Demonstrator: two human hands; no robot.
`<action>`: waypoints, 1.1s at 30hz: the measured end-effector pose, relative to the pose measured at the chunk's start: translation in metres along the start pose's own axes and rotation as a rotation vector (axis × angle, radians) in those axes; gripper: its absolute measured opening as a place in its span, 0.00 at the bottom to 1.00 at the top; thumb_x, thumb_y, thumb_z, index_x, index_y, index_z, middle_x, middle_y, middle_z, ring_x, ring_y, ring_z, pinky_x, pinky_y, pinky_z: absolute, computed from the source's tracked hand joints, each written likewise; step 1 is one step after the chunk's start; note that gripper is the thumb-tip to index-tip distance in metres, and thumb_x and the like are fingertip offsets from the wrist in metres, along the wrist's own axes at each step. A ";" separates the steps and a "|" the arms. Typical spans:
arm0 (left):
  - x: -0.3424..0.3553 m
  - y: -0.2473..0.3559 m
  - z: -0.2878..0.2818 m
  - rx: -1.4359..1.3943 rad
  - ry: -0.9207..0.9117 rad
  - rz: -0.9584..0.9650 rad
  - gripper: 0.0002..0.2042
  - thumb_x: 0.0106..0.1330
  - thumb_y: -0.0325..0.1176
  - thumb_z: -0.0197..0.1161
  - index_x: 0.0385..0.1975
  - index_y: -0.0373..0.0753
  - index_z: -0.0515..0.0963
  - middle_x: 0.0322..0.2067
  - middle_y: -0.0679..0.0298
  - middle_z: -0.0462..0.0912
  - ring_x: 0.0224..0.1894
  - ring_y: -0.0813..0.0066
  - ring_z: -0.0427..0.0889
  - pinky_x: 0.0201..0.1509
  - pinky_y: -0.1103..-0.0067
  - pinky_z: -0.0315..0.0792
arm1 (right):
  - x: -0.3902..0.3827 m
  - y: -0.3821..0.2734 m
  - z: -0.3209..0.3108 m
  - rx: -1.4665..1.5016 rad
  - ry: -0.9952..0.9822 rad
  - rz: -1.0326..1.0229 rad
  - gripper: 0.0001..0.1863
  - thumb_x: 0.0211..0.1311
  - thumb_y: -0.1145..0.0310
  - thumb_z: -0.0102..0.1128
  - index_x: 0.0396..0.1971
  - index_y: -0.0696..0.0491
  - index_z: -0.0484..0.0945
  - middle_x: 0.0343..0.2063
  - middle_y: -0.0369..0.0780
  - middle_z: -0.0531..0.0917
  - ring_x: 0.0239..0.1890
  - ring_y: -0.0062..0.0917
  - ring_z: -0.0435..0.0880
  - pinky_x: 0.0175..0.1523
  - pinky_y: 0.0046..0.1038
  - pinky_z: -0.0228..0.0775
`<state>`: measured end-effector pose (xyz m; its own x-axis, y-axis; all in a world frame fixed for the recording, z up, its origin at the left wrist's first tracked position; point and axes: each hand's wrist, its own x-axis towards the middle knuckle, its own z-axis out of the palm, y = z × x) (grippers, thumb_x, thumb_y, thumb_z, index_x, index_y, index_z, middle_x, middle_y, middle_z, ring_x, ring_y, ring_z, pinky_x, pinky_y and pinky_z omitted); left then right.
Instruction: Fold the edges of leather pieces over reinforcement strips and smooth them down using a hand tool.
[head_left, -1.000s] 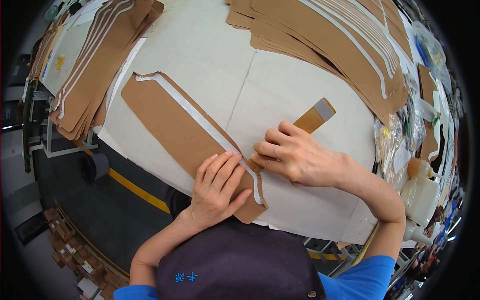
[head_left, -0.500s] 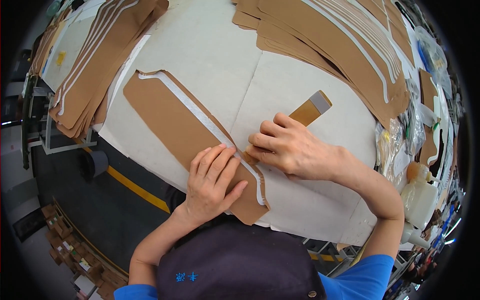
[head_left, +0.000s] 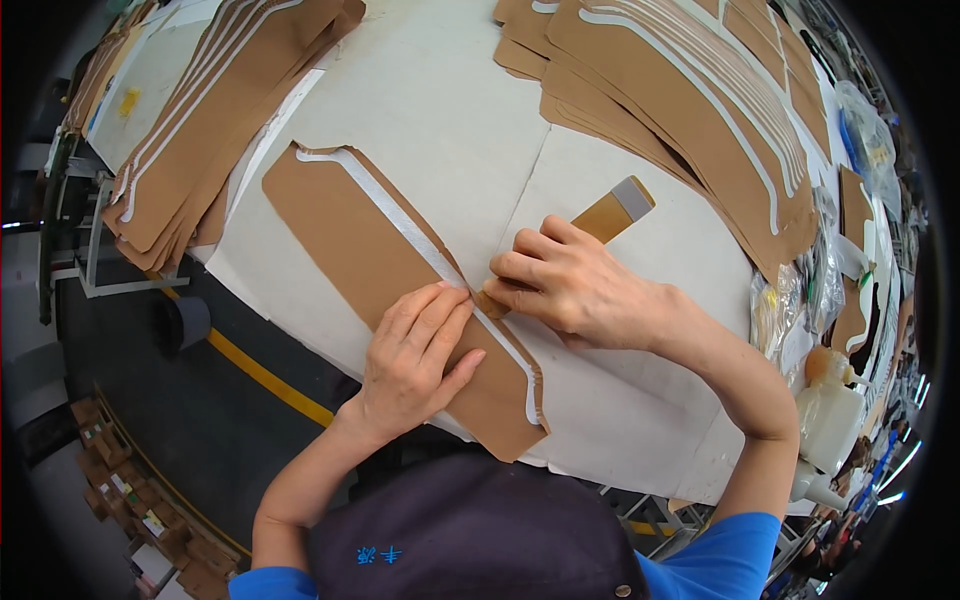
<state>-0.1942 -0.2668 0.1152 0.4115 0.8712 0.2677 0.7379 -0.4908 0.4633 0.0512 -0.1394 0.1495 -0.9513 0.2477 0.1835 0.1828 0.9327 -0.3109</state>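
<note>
A long brown cut piece [head_left: 350, 250] with a white strip along one edge and a folded, crimped lip lies diagonally on the white work surface [head_left: 440, 100]. My left hand [head_left: 410, 365] lies on the piece with fingers extended and fingertips at the strip. Just to its right, my right hand [head_left: 560, 285] is curled around a flat tan tool [head_left: 606, 215] with a grey end pointing up and right; its lower part is mostly hidden. My right fingertips are at the piece's edge.
Stacks of brown pieces with white strips lie at top left [head_left: 200, 120] and top right [head_left: 660, 90]. Plastic bags [head_left: 775, 305] and a translucent bottle [head_left: 830, 420] sit along the right edge. Cardboard boxes [head_left: 120, 480] are on the lower left, beside the floor.
Both hands have moved up and left along the brown piece, the tool moving with my right hand. The table appears shifted slightly right in the view.
</note>
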 end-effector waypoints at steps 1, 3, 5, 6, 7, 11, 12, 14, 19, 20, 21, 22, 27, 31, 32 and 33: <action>0.001 -0.002 -0.001 -0.025 -0.020 0.002 0.21 0.62 0.38 0.75 0.53 0.37 0.84 0.64 0.49 0.76 0.69 0.49 0.73 0.71 0.54 0.69 | 0.002 0.002 0.000 0.003 -0.003 -0.001 0.19 0.47 0.71 0.76 0.43 0.54 0.87 0.41 0.34 0.77 0.46 0.28 0.74 0.47 0.31 0.66; 0.009 -0.004 -0.006 0.006 0.023 0.006 0.22 0.62 0.38 0.74 0.53 0.34 0.83 0.62 0.50 0.78 0.68 0.50 0.74 0.70 0.55 0.70 | 0.007 0.007 -0.001 0.018 -0.007 -0.001 0.21 0.45 0.71 0.76 0.44 0.54 0.86 0.41 0.34 0.76 0.46 0.28 0.74 0.47 0.31 0.66; 0.016 -0.005 -0.013 0.037 0.066 0.007 0.23 0.62 0.37 0.74 0.54 0.31 0.83 0.60 0.51 0.80 0.67 0.52 0.76 0.70 0.56 0.71 | 0.013 0.012 -0.001 0.036 -0.013 -0.004 0.22 0.44 0.71 0.77 0.45 0.54 0.86 0.42 0.34 0.76 0.46 0.28 0.74 0.48 0.31 0.66; 0.018 -0.007 -0.015 0.054 0.061 0.034 0.24 0.60 0.35 0.75 0.55 0.31 0.82 0.61 0.52 0.80 0.66 0.52 0.76 0.69 0.58 0.72 | 0.016 0.014 0.000 0.042 -0.015 0.004 0.24 0.42 0.72 0.77 0.45 0.54 0.85 0.42 0.34 0.76 0.47 0.28 0.74 0.48 0.31 0.66; 0.018 -0.009 -0.018 0.075 0.057 0.058 0.25 0.59 0.33 0.76 0.56 0.31 0.81 0.62 0.53 0.79 0.66 0.51 0.77 0.68 0.60 0.74 | 0.020 0.016 0.000 0.049 -0.015 0.007 0.25 0.41 0.72 0.78 0.46 0.53 0.85 0.42 0.34 0.76 0.47 0.28 0.74 0.48 0.32 0.66; 0.014 -0.024 -0.013 -0.013 0.028 -0.008 0.24 0.59 0.33 0.76 0.56 0.35 0.82 0.64 0.50 0.77 0.67 0.50 0.76 0.69 0.60 0.73 | 0.034 0.025 0.001 0.023 -0.020 -0.009 0.26 0.40 0.73 0.77 0.46 0.52 0.85 0.42 0.34 0.76 0.47 0.28 0.74 0.48 0.31 0.66; 0.014 -0.027 -0.014 -0.006 0.036 -0.013 0.24 0.59 0.33 0.76 0.56 0.35 0.82 0.64 0.50 0.77 0.67 0.50 0.76 0.69 0.60 0.73 | 0.038 0.027 0.001 0.027 -0.013 -0.010 0.26 0.40 0.73 0.77 0.46 0.52 0.85 0.42 0.34 0.76 0.47 0.28 0.74 0.48 0.31 0.66; 0.019 -0.029 -0.019 0.023 0.063 0.004 0.25 0.59 0.33 0.76 0.56 0.31 0.81 0.60 0.51 0.81 0.66 0.50 0.78 0.67 0.61 0.76 | 0.044 0.031 0.001 0.029 -0.014 -0.013 0.26 0.40 0.74 0.77 0.47 0.52 0.85 0.43 0.34 0.76 0.47 0.28 0.74 0.48 0.31 0.66; 0.026 -0.043 -0.026 0.047 0.091 -0.013 0.24 0.59 0.33 0.76 0.55 0.31 0.82 0.59 0.51 0.81 0.65 0.51 0.78 0.66 0.62 0.78 | 0.060 0.040 0.002 0.010 -0.023 -0.013 0.28 0.39 0.74 0.77 0.47 0.51 0.84 0.43 0.34 0.76 0.46 0.29 0.74 0.48 0.32 0.66; 0.025 -0.048 -0.025 -0.013 0.092 -0.042 0.22 0.59 0.33 0.76 0.53 0.32 0.83 0.60 0.51 0.80 0.65 0.51 0.78 0.66 0.62 0.78 | 0.063 0.042 0.003 0.006 -0.024 -0.025 0.28 0.39 0.74 0.77 0.47 0.51 0.84 0.43 0.34 0.76 0.46 0.29 0.74 0.48 0.32 0.66; 0.024 -0.052 -0.025 -0.016 0.093 -0.030 0.22 0.60 0.33 0.76 0.53 0.32 0.83 0.60 0.51 0.80 0.65 0.51 0.78 0.66 0.62 0.78 | 0.067 0.045 0.004 0.007 -0.016 -0.024 0.28 0.38 0.74 0.77 0.47 0.51 0.84 0.43 0.34 0.76 0.46 0.29 0.74 0.48 0.32 0.66; 0.025 -0.056 -0.026 -0.011 0.102 -0.036 0.22 0.60 0.33 0.76 0.53 0.32 0.83 0.60 0.51 0.80 0.65 0.51 0.78 0.66 0.62 0.78 | 0.070 0.047 0.004 0.007 -0.009 -0.022 0.29 0.37 0.74 0.77 0.47 0.52 0.84 0.43 0.34 0.76 0.45 0.29 0.74 0.48 0.32 0.66; 0.040 -0.070 -0.046 0.102 0.142 0.007 0.27 0.59 0.36 0.78 0.57 0.29 0.80 0.57 0.50 0.82 0.63 0.50 0.80 0.65 0.62 0.78 | 0.085 0.054 0.000 0.015 -0.030 -0.026 0.29 0.38 0.75 0.76 0.48 0.52 0.83 0.44 0.35 0.77 0.45 0.30 0.75 0.49 0.32 0.65; 0.032 -0.088 -0.038 -0.045 0.138 -0.083 0.26 0.58 0.39 0.79 0.54 0.32 0.82 0.63 0.51 0.77 0.67 0.51 0.76 0.67 0.61 0.76 | 0.095 0.059 0.002 0.025 0.007 -0.036 0.28 0.42 0.77 0.72 0.50 0.52 0.83 0.45 0.35 0.77 0.45 0.31 0.75 0.49 0.33 0.66; 0.032 -0.091 -0.039 -0.039 0.147 -0.088 0.26 0.58 0.39 0.79 0.54 0.32 0.82 0.63 0.51 0.77 0.67 0.51 0.76 0.67 0.61 0.76 | 0.099 0.060 0.002 0.022 0.006 -0.047 0.28 0.42 0.77 0.72 0.50 0.52 0.83 0.45 0.35 0.77 0.45 0.31 0.75 0.49 0.33 0.66; 0.033 -0.094 -0.041 0.000 0.136 -0.078 0.28 0.58 0.40 0.79 0.56 0.32 0.81 0.62 0.50 0.78 0.67 0.51 0.75 0.67 0.61 0.76 | 0.102 0.061 0.002 0.028 0.002 -0.043 0.28 0.42 0.78 0.72 0.50 0.52 0.83 0.45 0.35 0.77 0.45 0.31 0.75 0.49 0.33 0.66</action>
<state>-0.2716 -0.1921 0.1153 0.2763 0.8978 0.3429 0.7650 -0.4214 0.4870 -0.0353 -0.0577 0.1475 -0.9576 0.2082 0.1993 0.1349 0.9349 -0.3283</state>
